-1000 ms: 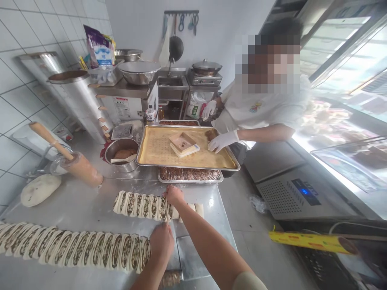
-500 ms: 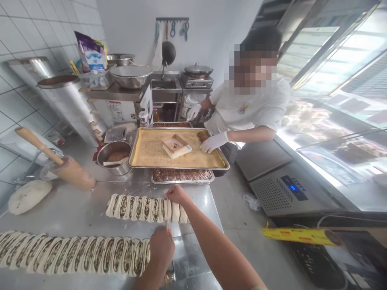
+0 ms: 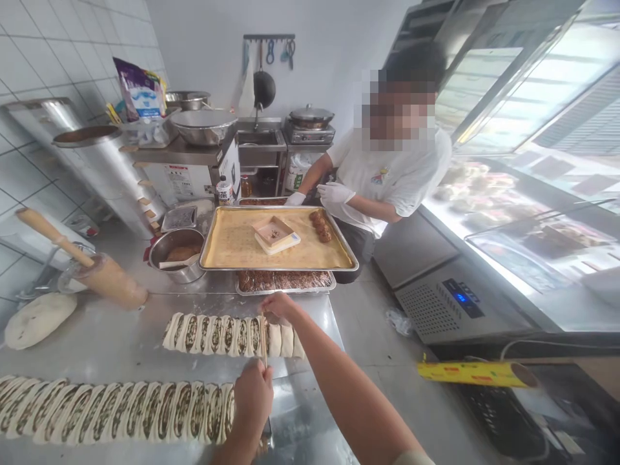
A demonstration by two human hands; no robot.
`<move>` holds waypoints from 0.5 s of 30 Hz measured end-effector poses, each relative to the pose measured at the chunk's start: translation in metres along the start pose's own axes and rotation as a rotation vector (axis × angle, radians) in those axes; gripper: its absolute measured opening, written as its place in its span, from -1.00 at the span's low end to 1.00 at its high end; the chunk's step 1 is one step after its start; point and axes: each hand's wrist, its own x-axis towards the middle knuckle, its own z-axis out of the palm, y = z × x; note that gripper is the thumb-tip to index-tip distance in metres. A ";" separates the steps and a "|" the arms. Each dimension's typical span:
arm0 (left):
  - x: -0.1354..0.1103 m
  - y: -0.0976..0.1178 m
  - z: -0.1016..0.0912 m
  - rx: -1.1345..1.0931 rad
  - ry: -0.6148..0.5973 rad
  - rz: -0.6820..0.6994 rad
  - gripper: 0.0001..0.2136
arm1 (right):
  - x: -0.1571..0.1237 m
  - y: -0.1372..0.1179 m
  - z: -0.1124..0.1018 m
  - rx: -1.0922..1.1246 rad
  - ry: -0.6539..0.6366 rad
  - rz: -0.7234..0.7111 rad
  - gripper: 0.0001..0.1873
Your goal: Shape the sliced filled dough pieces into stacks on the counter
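Observation:
My right hand [image 3: 277,307] pinches the far end of a thin wooden stick, probably a chopstick [image 3: 263,339]. Its near end is gripped by my left hand [image 3: 253,394], closed in a fist. Stretched between my hands, the stick lies across a short row of cut, filled dough slices [image 3: 216,334]. To its left the slices show a dark, speckled filling; several on the right have plain pale tops [image 3: 287,340]. A longer row of filled dough slices [image 3: 121,410] lies nearer, its right end beside my left wrist.
A dough-lined tray [image 3: 227,258] bears dark filling balls [image 3: 320,226] and a box on a scale. A co-worker's gloved hand [image 3: 336,192] is beyond it. A metal pot [image 3: 181,271], a wooden roller [image 3: 109,281] and a dough lump [image 3: 41,320] are left.
The co-worker's gloved hand has lifted off the tray and moved back, showing the dark filling balls. My hands keep hold of the stick in nearly the same place; the view has shifted slightly.

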 end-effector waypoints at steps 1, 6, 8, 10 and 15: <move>-0.004 0.004 -0.001 -0.001 0.000 0.020 -0.70 | -0.003 0.006 -0.006 0.005 -0.013 -0.004 -0.73; -0.014 0.026 0.002 0.016 -0.019 0.072 -0.67 | -0.017 0.033 -0.017 -0.031 0.014 0.050 -0.77; -0.013 0.029 0.007 0.031 -0.027 0.066 -0.66 | -0.017 0.038 -0.011 -0.054 0.014 0.085 -0.75; -0.008 0.029 0.014 0.044 -0.038 0.057 -0.65 | -0.014 0.042 -0.001 -0.082 0.012 0.122 -0.74; 0.005 0.021 0.029 0.050 -0.048 0.071 -0.67 | -0.008 0.045 0.022 -0.154 0.098 0.209 -0.67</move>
